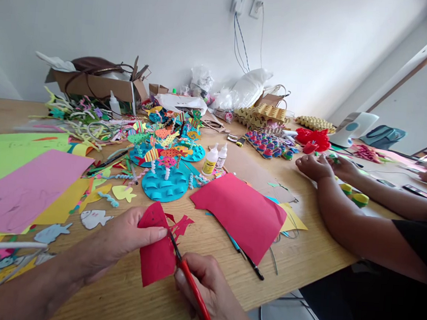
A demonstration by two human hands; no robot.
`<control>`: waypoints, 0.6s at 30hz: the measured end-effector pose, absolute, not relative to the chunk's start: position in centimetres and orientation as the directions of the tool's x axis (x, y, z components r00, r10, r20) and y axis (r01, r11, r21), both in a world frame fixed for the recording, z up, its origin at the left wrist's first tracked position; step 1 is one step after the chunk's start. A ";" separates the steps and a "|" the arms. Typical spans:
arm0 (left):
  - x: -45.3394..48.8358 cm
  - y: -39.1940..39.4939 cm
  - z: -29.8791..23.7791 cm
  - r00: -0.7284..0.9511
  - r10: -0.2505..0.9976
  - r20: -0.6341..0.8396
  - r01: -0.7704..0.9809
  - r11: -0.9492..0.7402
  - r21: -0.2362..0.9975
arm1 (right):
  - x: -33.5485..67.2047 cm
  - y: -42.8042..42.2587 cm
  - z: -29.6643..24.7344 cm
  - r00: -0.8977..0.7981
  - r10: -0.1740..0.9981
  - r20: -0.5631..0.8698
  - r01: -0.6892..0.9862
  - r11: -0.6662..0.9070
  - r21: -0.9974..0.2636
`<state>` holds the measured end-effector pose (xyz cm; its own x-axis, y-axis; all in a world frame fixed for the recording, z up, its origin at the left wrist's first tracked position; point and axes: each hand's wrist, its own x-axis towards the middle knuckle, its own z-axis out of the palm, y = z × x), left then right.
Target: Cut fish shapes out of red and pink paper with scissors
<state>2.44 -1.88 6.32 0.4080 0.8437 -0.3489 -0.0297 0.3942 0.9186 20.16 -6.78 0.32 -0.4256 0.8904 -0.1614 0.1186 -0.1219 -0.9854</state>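
Note:
My left hand (pixel 129 237) pinches a piece of red paper (pixel 156 264), thumb on top, above the front of the table. In my right hand (pixel 207 283) is a pair of scissors (pixel 197 294) with red handles. Their blades meet the paper's right edge, where a jagged red offcut (pixel 183 226) hangs or lies. A larger red sheet (pixel 242 211) rests on the table to the right, over pencils or thin tools. Left of my left hand lie a white fish cutout (pixel 95 218), a pale blue fish cutout (pixel 51 233) and a yellow fish cutout (pixel 123 193).
Blue bases with paper fish (pixel 165 181) stand mid-table beside glue bottles (pixel 210 161). Coloured sheets (pixel 22 189) cover the left. Behind are a cardboard box (pixel 89 85) and egg cartons (pixel 263 115). A co-worker's arms (pixel 345 219) reach in from the right.

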 end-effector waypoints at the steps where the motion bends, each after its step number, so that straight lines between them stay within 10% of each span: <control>1: 2.3 -1.8 6.3 0.415 0.842 -0.346 -0.024 0.390 0.920 | 20.2 -6.7 0.3 -0.427 0.891 -0.153 0.121 -0.111 -0.986; 18: 2.3 -1.9 5.4 0.464 0.815 -0.348 -0.086 0.433 0.897 | 20.0 -6.9 0.3 -0.438 0.887 -0.147 0.089 -0.120 -0.989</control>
